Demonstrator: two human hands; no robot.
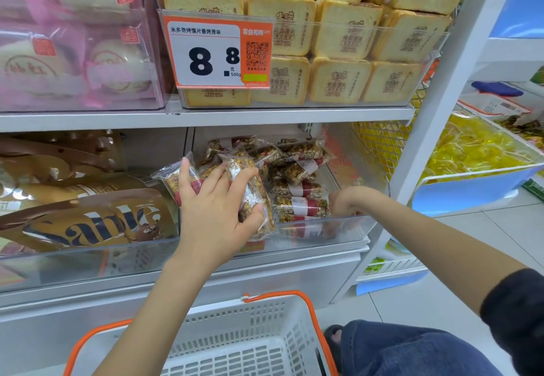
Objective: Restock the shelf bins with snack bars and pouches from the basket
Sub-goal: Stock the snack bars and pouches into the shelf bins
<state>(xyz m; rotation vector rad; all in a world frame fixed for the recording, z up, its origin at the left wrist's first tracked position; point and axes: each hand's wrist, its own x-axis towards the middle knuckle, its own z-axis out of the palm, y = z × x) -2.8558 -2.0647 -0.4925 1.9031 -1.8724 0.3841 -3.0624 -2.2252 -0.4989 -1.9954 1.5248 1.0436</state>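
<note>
1. Brown "Sable" bags [88, 222] fill the left bin of the lower shelf.
2. The left hand [215, 208] reaches over the clear bin [347, 228] front, fingers curled around several wrapped bars [253, 196], holding them above the bin's left end.
3. More bars lie piled inside this bin, toward the far right.
4. The right hand [344, 200] dips into the bin's near right corner; its fingers are hidden, so their state cannot be told.
5. The basket [235, 337] sits near, below the shelf.
6. A price tag [217, 51] hangs above, fronting toast packs [338, 78].
</note>
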